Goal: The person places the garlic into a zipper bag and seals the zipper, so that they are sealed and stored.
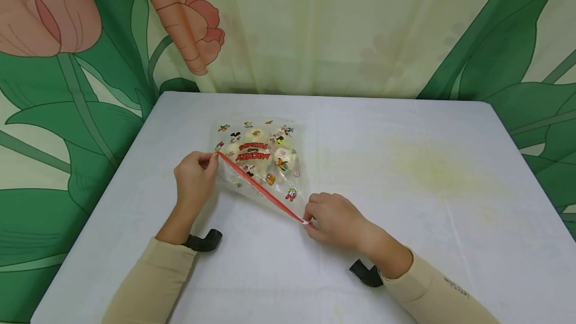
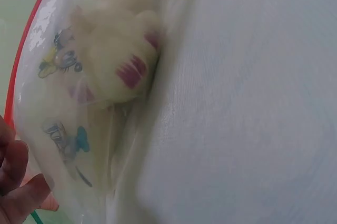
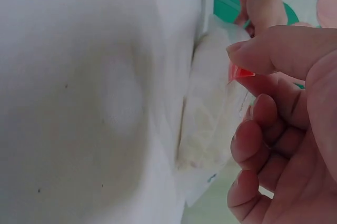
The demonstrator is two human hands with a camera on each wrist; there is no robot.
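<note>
On the table [image 1: 450, 174]: 1 zip bag [image 1: 258, 159], 2 hands, 2 black wrist straps.

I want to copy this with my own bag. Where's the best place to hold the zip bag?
Probably by the two ends of the red zip strip, coming from the near side. The left hand pinches one end, the right hand the other; the zip bag lies flat, bulging with soft pieces.

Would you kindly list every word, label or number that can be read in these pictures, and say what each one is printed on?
"MICKEY AND FRIENDS": red print, upside down in the head view, on the clear zip bag.
Small dark print on the right sleeve: too small to read.
Both wrist views: cartoon figures only, no legible text.
</note>
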